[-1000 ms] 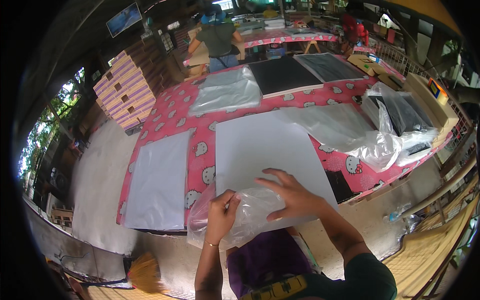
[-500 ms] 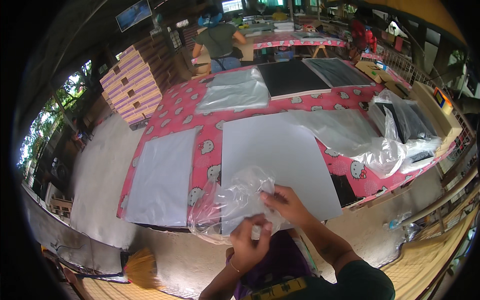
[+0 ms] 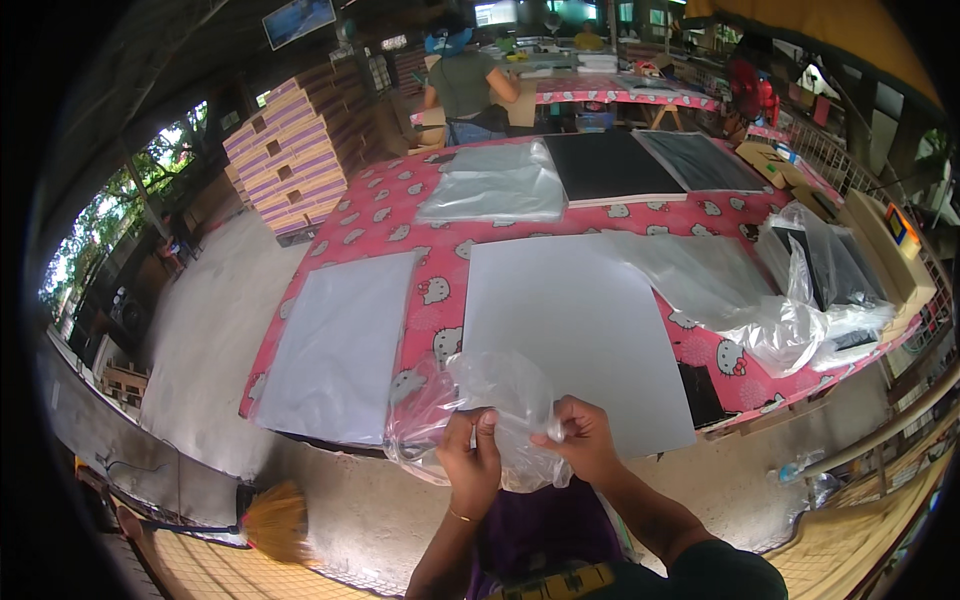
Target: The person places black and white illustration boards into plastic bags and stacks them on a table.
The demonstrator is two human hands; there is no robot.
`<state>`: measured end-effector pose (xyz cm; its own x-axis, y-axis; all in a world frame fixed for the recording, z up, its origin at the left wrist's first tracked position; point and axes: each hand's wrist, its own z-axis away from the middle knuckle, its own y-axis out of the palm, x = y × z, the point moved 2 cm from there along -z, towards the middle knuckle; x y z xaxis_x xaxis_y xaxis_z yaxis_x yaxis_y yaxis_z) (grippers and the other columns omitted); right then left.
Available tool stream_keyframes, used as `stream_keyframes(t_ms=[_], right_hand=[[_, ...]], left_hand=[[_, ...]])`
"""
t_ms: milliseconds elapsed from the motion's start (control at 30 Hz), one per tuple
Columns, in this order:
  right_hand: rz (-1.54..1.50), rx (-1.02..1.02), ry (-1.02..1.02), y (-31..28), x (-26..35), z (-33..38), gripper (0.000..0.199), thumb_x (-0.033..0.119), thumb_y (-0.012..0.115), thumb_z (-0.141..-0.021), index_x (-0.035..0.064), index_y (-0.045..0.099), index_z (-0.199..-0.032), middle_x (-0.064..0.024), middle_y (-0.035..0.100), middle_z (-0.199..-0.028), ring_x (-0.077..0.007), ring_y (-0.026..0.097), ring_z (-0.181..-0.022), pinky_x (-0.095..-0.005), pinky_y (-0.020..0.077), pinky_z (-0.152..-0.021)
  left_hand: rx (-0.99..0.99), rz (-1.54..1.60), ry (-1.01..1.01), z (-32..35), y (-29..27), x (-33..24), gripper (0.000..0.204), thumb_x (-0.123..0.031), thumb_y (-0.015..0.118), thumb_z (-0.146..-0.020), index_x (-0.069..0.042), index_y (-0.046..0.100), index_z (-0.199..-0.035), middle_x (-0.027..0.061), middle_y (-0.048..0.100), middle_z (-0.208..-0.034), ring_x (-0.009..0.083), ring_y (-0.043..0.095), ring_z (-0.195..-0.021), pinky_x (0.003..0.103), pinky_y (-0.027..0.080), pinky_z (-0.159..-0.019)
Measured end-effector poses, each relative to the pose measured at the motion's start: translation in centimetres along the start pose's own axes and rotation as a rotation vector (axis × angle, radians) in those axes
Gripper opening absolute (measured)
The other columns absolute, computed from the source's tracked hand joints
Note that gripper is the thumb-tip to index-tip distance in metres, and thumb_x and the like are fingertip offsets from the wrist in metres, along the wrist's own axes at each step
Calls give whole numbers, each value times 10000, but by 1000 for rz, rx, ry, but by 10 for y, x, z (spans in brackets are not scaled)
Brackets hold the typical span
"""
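A crumpled clear plastic bag (image 3: pixel 505 385) is stretched between my two hands at the near edge of the table. My left hand (image 3: pixel 470 462) pinches its edge, thumb up against the fingers. On the other side of the opening, my right hand (image 3: pixel 583 440) grips the film between thumb and fingers. Beneath and beyond the bag lies a large white sheet (image 3: pixel 570 320), flat on the pink patterned cloth. To the left rests a white sheet in clear plastic (image 3: pixel 340 345). Clear plastic sleeves (image 3: pixel 700 275) lie to the right, overlapping the white sheet's far corner.
Farther back are a plastic sleeve stack (image 3: pixel 495 180), a black board stack (image 3: pixel 615 165) and dark sheets (image 3: pixel 705 160). A cardboard box (image 3: pixel 895 250) borders the right side. Boxes are piled (image 3: pixel 290 150) at far left. A person (image 3: pixel 470 85) stands beyond the table; a broom (image 3: pixel 275 522) lies lower left.
My hands have drawn apart slightly, the left turning upright and the right lowering, spreading the bag's edge between them. The whole view has shifted a little.
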<state>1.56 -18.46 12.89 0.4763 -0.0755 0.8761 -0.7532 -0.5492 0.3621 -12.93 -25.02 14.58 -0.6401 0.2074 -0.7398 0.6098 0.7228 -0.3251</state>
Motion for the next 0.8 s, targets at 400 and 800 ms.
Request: stream_keyframes(t_ms=[400,800], right_hand=[[-607,233,345,-13,3,15,421,-4,652,-735,69,432,-1086,-72,525,-979,-181,553,-899,-307,447,-772],[911,810,-268,23,106,3,216,39,587,-840,103,620,-1044,-61,509,-986,-184,600,-740,-325,486,-630]], left_hand=[[119,-193,322,14,-29,-9,242,106,558,-715,-32,580,-913,152,553,-1081,291,594,-856,357,484,-676],[714,-289,573,-26,-44,-57,196,9,624,-684,-37,679,-866,149,557,-1080,297,608,-737,389,520,-676]])
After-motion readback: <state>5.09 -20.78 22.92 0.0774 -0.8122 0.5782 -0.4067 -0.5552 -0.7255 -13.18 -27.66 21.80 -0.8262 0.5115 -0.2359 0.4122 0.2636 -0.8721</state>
